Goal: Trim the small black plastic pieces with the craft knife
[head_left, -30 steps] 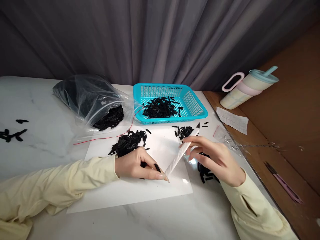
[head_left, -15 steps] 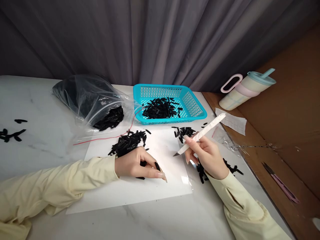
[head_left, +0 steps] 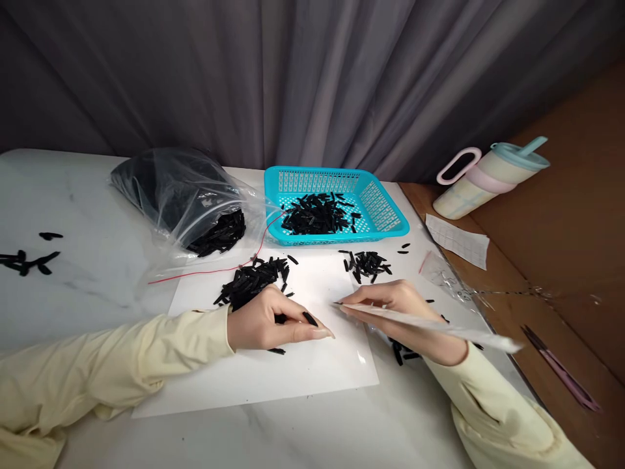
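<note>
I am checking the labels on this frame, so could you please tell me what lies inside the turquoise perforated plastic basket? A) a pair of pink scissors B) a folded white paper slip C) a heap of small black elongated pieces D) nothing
C: the turquoise perforated plastic basket holds a heap of small black elongated pieces on its floor.

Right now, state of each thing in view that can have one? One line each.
left hand: resting on the white sheet, fingers pinching a black piece
right hand: gripping the white knife, tip towards the left hand
plastic bag: open, lying on its side, black pieces inside
blue basket: upright, partly filled with black pieces
tumbler: lidded, straw in
</note>
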A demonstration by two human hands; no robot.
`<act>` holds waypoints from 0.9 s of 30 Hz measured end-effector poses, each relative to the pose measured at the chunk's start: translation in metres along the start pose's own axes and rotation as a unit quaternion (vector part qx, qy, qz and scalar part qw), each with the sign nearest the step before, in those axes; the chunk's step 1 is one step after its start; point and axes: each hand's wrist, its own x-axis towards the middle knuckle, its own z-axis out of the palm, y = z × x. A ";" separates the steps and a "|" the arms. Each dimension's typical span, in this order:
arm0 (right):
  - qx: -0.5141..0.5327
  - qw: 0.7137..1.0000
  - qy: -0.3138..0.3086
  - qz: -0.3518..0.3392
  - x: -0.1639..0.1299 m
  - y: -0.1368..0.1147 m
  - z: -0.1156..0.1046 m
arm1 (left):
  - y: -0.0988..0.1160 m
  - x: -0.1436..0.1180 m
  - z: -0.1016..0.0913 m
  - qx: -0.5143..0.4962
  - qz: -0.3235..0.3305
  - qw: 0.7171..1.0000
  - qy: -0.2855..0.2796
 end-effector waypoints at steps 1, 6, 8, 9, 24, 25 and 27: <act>0.033 0.999 0.004 0.021 0.001 -0.007 -0.005 | 0.000 0.000 0.001 0.001 0.011 1.000 0.015; 0.183 0.982 0.001 0.045 0.006 -0.038 -0.022 | 0.001 0.000 0.001 -0.007 0.030 0.998 0.059; 0.206 0.977 -0.034 0.041 0.007 -0.044 -0.024 | 0.000 0.000 0.001 -0.009 0.023 0.998 0.061; 0.207 0.976 -0.054 0.042 0.008 -0.046 -0.024 | 0.000 0.000 0.001 -0.010 0.021 0.998 0.059; 0.359 0.927 -0.045 0.096 0.006 -0.050 -0.019 | -0.001 -0.002 0.000 0.005 0.030 0.999 0.043; 0.361 0.926 -0.035 0.100 0.006 -0.050 -0.018 | -0.002 -0.002 0.001 0.014 0.036 0.998 0.043; 0.356 0.927 -0.027 0.115 0.006 -0.052 -0.017 | -0.002 -0.002 0.001 0.025 0.045 0.998 0.044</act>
